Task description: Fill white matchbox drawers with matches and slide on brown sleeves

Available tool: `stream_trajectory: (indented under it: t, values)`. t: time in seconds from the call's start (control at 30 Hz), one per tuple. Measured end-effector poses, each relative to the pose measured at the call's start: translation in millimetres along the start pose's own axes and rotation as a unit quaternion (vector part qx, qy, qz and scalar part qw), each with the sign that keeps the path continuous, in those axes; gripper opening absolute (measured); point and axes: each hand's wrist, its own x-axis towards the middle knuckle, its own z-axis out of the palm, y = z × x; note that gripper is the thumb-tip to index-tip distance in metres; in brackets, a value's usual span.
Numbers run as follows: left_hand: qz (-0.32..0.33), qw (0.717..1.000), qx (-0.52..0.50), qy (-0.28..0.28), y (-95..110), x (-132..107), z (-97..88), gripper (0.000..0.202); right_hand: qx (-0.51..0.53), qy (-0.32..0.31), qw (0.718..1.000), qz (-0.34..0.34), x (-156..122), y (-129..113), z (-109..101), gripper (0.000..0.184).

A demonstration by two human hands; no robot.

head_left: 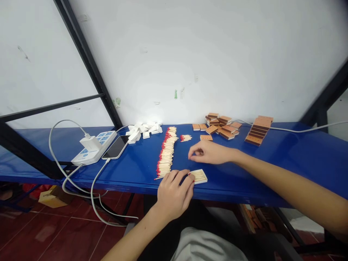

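My left hand [175, 192] rests at the table's front edge, its fingers closed on the left end of a small white matchbox tray [200, 175]. Pale matchsticks lie in that tray, with red heads showing near my fingertips. Above and behind the tray hovers my right hand [210, 152], its fingers curled together and nothing visible in them. A long row of red-headed matches [166, 154] runs back from my left hand. Just right of the row's far end is a small separate bunch of matches [186, 138].
White empty trays [145, 130] are heaped at the back. Brown matchbox sleeves [224, 127] are piled behind my right hand, with a stack of flat sleeves [259, 130] farther right. A phone [116, 146] and power strip [95, 148] with cables lie left on the blue table [293, 159].
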Motion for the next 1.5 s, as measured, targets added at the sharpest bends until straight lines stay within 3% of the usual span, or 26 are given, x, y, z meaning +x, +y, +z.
stream_trajectory:
  t: [0.1,0.2,0.3,0.87,1.5]
  values:
    - [0.001,1.0,0.004,0.002,0,0,0.1,0.022,-0.088,0.109,0.988,0.058,11,25,12,0.034]
    - [0.0,1.0,0.002,0.004,0,0,0.0,0.022,-0.138,0.139,0.977,0.087,22,46,19,0.045]
    - [0.001,1.0,-0.004,0.006,0,0,-0.1,0.022,-0.165,0.13,0.973,0.091,28,55,21,0.051]
    - [-0.004,1.0,0.001,0.023,1,1,0.9,0.032,-0.183,0.077,0.975,0.098,30,52,19,0.052]
    - [0.042,0.997,0.049,0.033,-4,-4,7.2,0.032,-0.151,0.123,0.978,0.08,26,54,23,0.039]
